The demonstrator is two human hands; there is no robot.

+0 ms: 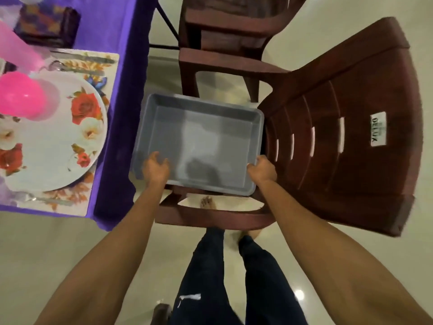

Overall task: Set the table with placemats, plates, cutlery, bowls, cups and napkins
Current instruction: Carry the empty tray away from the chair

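Observation:
A grey plastic tray [201, 137] with nothing in it sits over the seat of a brown chair [351, 137]. My left hand [156, 169] grips the tray's near-left rim and my right hand [262, 170] grips its near-right corner. On the purple-covered table [117, 66] at left lies a floral placemat [77, 195] with a white flowered plate [58, 148] on it. A pink bowl [21, 97] and a pink cup [18, 48] sit at the plate's far side. Cutlery [84, 58] lies along the mat's far edge, more cutlery [46, 200] along its near edge.
A second brown chair [225, 31] stands behind the tray. A dark patterned box [46, 24] sits at the table's far end. My legs and bare feet [206, 202] stand on the pale tiled floor by the chair.

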